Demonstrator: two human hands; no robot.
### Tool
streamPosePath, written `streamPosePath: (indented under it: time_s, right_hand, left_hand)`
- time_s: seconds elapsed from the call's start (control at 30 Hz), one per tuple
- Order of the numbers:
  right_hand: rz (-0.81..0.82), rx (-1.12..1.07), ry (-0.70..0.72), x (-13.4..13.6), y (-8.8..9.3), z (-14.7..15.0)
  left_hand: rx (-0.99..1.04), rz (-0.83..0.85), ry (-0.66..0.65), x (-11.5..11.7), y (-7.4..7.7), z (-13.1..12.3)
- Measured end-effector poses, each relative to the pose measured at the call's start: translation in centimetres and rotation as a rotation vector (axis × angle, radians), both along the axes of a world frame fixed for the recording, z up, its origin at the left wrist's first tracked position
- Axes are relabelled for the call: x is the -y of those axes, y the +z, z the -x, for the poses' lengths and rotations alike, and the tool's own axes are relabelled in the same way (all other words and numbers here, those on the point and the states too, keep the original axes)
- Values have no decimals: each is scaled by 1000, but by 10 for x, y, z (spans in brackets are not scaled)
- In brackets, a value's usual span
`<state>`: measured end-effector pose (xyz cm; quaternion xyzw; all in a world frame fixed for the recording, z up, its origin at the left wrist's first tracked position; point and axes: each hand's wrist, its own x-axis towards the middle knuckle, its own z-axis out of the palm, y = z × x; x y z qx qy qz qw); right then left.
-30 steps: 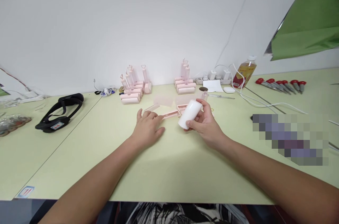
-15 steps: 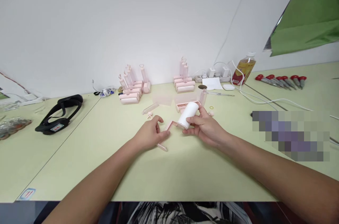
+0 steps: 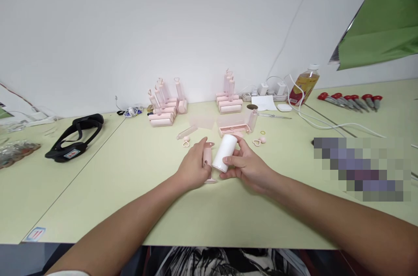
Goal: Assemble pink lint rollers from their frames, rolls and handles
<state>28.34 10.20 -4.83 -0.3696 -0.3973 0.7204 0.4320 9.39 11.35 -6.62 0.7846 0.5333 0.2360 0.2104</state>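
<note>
My right hand [image 3: 250, 167] grips a white sticky roll [image 3: 225, 153], held tilted between thumb and fingers. Close on its left, my left hand [image 3: 194, 167] is closed on a pink lint roller frame [image 3: 207, 152] with a hole in its face; my fingers hide part of it. The roll and the frame are side by side, and I cannot tell whether they touch. Just beyond lie a pink lint roller cover [image 3: 234, 129], a heart-shaped ring [image 3: 257, 142], another heart-shaped ring [image 3: 186, 144] and a clear pink handle tube [image 3: 187, 132].
Several pink lint rollers stand at the back left [image 3: 162, 121] and more at the back middle [image 3: 230, 106]. A drink bottle [image 3: 303, 86], white cables, tweezers [image 3: 276, 116] and red-handled screwdrivers [image 3: 354, 101] are to the right. A black headset [image 3: 75, 139] lies on the left.
My left hand has picked up the pink frame and turned its face toward the roll. The white roll has come slightly nearer and left in my right hand. The view has shifted a little.
</note>
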Motion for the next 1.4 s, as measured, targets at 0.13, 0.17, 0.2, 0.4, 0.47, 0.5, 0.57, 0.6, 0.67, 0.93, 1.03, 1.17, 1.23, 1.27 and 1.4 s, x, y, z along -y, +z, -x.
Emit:
streamPosePath:
  time_s: [0.13, 0.17, 0.2, 0.4, 0.47, 0.5, 0.57, 0.6, 0.67, 0.93, 1.03, 1.17, 1.23, 1.27, 1.4]
  right_hand:
    - [20, 3, 17, 2, -2, 1]
    - [23, 2, 16, 2, -1, 1]
    - [24, 1, 19, 2, -1, 1]
    - [13, -6, 37, 3, 2, -1]
    - [18, 5, 50, 3, 2, 0]
    - [23, 12, 63, 3, 2, 0]
    - [36, 33, 96, 3, 2, 1]
    - [42, 46, 112, 4, 2, 1]
    - [47, 71, 134, 5, 1, 2]
    - [33, 85, 207, 6, -3, 1]
    - [24, 88, 220, 6, -1, 1]
    - [27, 114, 232, 7, 2, 1]
    - [32, 129, 244, 7, 3, 1]
    - [34, 133, 254, 7, 3, 0]
    - [34, 154, 302, 7, 4, -1]
  left_hand:
    - [-21, -36, -29, 1, -2, -3]
    - [-31, -36, -24, 1, -2, -3]
    - [-34, -35, -23, 1, -2, -3]
    - [-79, -57, -21, -3, -1, 1]
    - [-99, -53, 3, -5, -1, 3]
    - [-108, -49, 20, -5, -1, 3]
    - [-137, -45, 39, -5, 0, 4]
    - [-157, -48, 32, -6, 0, 4]
    - [-194, -69, 10, -6, 0, 4]
    - [-31, -34, -65, -12, 2, 8]
    - [161, 90, -101, -11, 5, 10]
    - [224, 116, -115, -8, 7, 12]
    - [232, 122, -141, -7, 7, 13]
    - [240, 130, -151, -7, 7, 13]
    - [267, 148, -133, -7, 6, 13]
